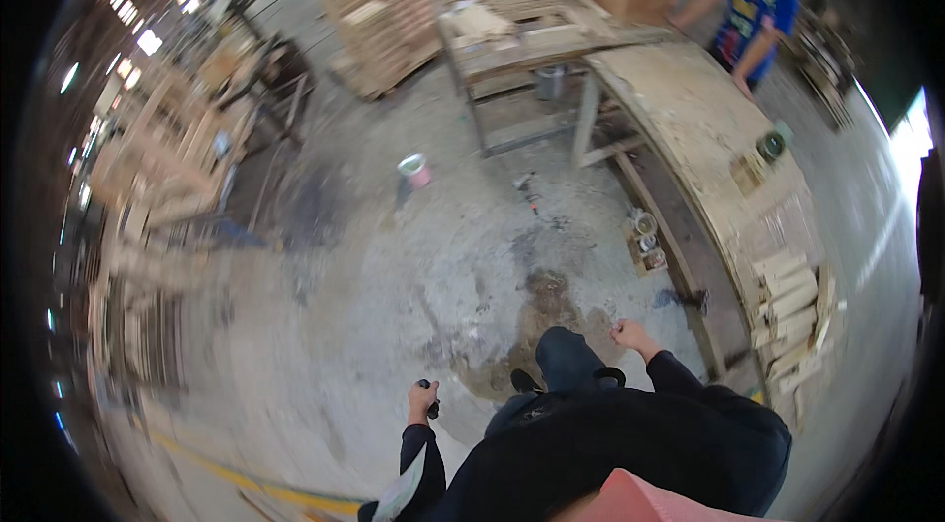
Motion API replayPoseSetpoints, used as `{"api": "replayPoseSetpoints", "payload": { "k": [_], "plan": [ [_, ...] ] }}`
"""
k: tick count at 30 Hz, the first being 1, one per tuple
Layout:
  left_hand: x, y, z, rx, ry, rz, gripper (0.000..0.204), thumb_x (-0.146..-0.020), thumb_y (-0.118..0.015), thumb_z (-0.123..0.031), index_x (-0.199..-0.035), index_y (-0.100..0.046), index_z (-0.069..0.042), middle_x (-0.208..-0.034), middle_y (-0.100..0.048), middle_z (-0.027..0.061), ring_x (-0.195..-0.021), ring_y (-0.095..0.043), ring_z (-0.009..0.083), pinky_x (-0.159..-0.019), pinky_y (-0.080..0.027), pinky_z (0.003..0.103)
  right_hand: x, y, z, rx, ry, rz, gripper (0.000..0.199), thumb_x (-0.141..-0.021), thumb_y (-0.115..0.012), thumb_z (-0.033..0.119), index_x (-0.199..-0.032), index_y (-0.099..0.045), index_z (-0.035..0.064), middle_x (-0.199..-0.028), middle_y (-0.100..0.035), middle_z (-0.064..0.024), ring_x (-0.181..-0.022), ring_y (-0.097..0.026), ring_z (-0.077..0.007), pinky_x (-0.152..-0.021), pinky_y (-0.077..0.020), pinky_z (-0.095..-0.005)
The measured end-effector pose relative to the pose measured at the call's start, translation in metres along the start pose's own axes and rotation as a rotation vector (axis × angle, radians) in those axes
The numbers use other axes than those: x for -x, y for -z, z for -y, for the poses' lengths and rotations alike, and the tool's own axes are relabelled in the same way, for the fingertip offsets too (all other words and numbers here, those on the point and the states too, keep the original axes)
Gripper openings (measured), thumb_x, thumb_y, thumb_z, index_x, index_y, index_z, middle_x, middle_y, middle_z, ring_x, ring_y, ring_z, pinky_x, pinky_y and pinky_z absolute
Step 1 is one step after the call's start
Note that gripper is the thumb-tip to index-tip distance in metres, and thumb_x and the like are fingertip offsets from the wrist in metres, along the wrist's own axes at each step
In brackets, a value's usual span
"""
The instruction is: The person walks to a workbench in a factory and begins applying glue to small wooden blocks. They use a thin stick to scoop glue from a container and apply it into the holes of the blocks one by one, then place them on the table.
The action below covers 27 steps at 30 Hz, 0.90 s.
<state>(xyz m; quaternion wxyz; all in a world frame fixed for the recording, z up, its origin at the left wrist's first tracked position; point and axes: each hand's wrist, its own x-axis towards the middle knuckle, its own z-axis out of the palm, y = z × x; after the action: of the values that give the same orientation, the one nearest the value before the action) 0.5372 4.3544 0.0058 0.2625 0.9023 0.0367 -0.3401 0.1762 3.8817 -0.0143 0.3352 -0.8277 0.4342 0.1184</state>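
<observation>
Okay, left hand (423,402) closed round 1 small black object (433,411), held out over bare floor (325,325); a loose grip could drop it. Right hand (630,333) loosely curled, can't tell if it holds anything. Dark patch (547,304) near the shoe (524,381), if wet, might cause a slip.
</observation>
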Motion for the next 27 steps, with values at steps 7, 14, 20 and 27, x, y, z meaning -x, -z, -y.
{"api": "replayPoseSetpoints", "payload": {
  "k": [7, 14, 20, 27],
  "plan": [
    [-0.19, 0.008, -0.208, -0.062, -0.242, 0.073, 0.056, -0.076, -0.074, -0.043, -0.104, -0.065, 0.005, -0.092, -0.071, 0.0225, -0.08, -0.072, 0.0337, -0.077, -0.056, 0.041, -0.112, -0.002, 0.02, -0.117, -0.106, 0.077, 0.029, -0.079, -0.059, 0.029, -0.077, -0.072, 0.0025, -0.077, -0.069, -0.0223, -0.076, -0.067, -0.0418, -0.071, -0.0534, -0.0489],
    [-0.288, 0.044, -0.317, -0.225, -0.257, 0.086, 0.054, -0.076, -0.073, -0.044, -0.101, -0.066, 0.003, -0.09, -0.072, 0.0204, -0.087, -0.071, 0.0335, -0.08, -0.055, 0.043, -0.282, 0.056, 0.098, -0.091, -0.203, 0.264, 0.03, -0.078, -0.059, 0.028, -0.073, -0.073, 0.0029, -0.072, -0.069, -0.0213, -0.073, -0.068, -0.0407, -0.071, -0.0534, -0.0491],
    [-0.343, 0.039, -0.453, 0.439, -0.068, 0.339, 0.029, -0.09, -0.068, -0.023, -0.095, -0.061, 0.004, -0.084, -0.068, 0.017, -0.066, -0.07, 0.029, -0.053, -0.058, 0.041, -0.408, 0.185, 0.224, -0.31, 0.026, -0.191, 0.031, -0.086, -0.062, 0.028, -0.095, -0.068, -0.0004, -0.085, -0.07, -0.021, -0.083, -0.068, -0.039, -0.074, -0.0521, -0.0469],
    [-0.456, 0.069, -0.637, 0.939, 0.039, 0.471, 0.033, -0.093, -0.065, -0.024, -0.11, -0.055, 0.002, -0.096, -0.07, 0.0199, -0.082, -0.071, 0.0356, -0.068, -0.061, 0.045, -0.474, 0.202, 0.238, -0.475, -0.131, -0.326, 0.027, -0.09, -0.064, 0.025, -0.089, -0.068, -0.0009, -0.078, -0.072, -0.0123, -0.075, -0.071, -0.0261, -0.07, -0.0545, -0.0369]
  ]
}}
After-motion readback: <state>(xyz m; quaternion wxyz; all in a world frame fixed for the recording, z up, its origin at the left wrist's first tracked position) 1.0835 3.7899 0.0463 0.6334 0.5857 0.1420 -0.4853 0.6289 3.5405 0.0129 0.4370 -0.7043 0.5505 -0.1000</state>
